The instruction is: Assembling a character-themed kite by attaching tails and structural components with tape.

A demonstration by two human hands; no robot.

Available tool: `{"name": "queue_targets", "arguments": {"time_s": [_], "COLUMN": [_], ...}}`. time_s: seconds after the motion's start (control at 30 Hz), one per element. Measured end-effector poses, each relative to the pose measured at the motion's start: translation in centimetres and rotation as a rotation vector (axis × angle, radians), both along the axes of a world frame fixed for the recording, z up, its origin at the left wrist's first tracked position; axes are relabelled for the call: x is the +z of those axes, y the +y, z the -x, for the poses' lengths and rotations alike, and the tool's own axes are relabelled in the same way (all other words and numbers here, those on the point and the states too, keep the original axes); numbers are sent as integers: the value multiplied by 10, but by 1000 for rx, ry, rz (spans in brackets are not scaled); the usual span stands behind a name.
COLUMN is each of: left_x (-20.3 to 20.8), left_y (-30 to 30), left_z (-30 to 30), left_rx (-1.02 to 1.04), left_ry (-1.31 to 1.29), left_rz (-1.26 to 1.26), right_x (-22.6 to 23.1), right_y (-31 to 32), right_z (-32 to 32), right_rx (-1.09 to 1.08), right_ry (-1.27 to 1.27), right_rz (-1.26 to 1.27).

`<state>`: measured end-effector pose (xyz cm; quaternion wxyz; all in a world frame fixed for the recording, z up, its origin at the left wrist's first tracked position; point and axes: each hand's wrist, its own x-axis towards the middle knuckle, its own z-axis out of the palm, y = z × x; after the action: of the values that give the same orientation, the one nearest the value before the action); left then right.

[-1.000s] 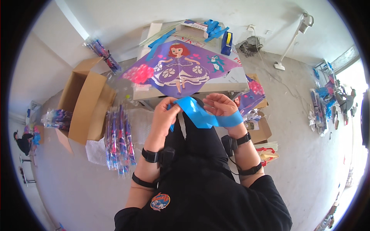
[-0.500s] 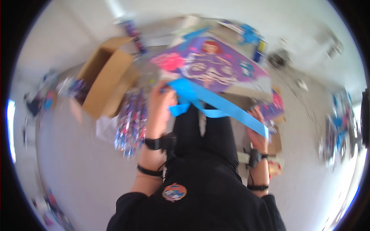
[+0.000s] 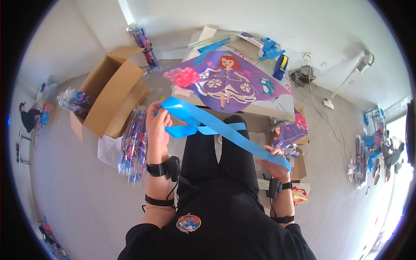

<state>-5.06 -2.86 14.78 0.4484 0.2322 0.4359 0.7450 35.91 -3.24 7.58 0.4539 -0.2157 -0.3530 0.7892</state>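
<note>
A long blue ribbon (image 3: 225, 132) stretches slantwise between my two hands, above my lap. My left hand (image 3: 157, 125) is closed on its folded end, with a loop and a loose tail hanging beside the fingers. Lower down on the other side, my right hand (image 3: 275, 164) pinches the ribbon near its other end. Past my knees, a purple kite-shaped sheet (image 3: 253, 82) lies on the table (image 3: 284, 106). It is printed with a red-haired figure in a gown, and neither hand touches it.
An open cardboard box (image 3: 123, 93) stands left of the table, with bundles of wrapped colourful packs (image 3: 134, 147) beside it. More blue ribbons (image 3: 269, 48) and a blue tape roll (image 3: 281, 66) lie on the table. A white stick vacuum (image 3: 346, 80) leans against the right wall.
My view has shifted, so the scene is sharper. Both hands still hold the ribbon, and both appear lower and further left in view. The ribbon stays stretched between them.
</note>
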Motion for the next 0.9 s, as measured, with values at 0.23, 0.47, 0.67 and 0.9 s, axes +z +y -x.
{"name": "queue_targets", "arguments": {"time_s": [0.23,0.47,0.67,0.9], "left_x": [-1,7,-22,0], "left_y": [-25,-61,-65,-34], "left_z": [8,13,18,-27], "left_rx": [66,-188,-317,-148], "left_ry": [73,489,936,790], "left_rz": [80,385,554,160], "right_x": [16,26,4,0], "right_y": [-6,12,24,34], "right_z": [5,8,27,51], "right_rx": [-46,-289,-317,-330], "right_ry": [83,-46,-311,-321], "right_rz": [-36,174,169,-40]}}
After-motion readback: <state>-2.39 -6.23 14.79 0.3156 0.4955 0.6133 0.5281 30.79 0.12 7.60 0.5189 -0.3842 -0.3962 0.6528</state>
